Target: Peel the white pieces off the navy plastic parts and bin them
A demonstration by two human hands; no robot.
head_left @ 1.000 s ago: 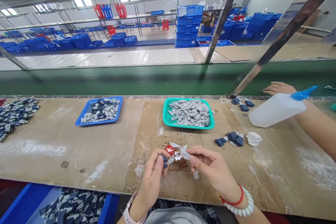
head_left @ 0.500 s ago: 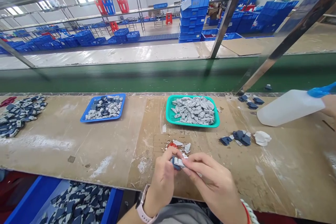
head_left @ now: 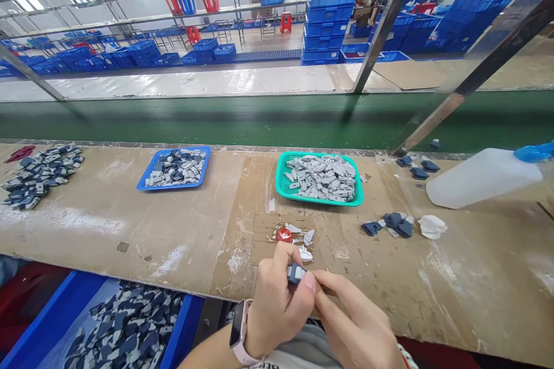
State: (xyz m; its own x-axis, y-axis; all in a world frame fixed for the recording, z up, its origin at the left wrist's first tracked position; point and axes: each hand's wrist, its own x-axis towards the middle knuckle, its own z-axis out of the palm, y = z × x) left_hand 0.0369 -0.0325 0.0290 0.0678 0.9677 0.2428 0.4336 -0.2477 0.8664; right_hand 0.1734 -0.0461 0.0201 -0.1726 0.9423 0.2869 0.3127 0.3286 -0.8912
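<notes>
stacked blue crates [head_left: 329,23] fill the factory floor far beyond the teal mesh tray [head_left: 281,184], and a green conveyor belt [head_left: 216,118] runs behind that tray, past the far edge of the table [head_left: 108,236]. left of the tray sit a blue tray [head_left: 149,176] of dark and grey pieces and, further left, a loose heap [head_left: 41,176] of the same. right of it lie a cluster of dark blue pieces [head_left: 392,223], a crumpled white tissue [head_left: 431,226] and a white plastic spray bottle [head_left: 480,179] on its side. a blue bin [head_left: 56,323] of pieces sits below the table edge, front left of the tray. just in front of the tray lie a small red disc [head_left: 284,235] and pale scraps [head_left: 306,237]. the left hand [head_left: 277,311] (pink watch at the wrist [head_left: 239,331]) is closed in a pinch on a blue-grey piece [head_left: 295,273], held above the table. the right hand [head_left: 350,323] is half curled, its fingers [head_left: 333,294] just beside the piece; whether they touch it, i cannot tell.
</notes>
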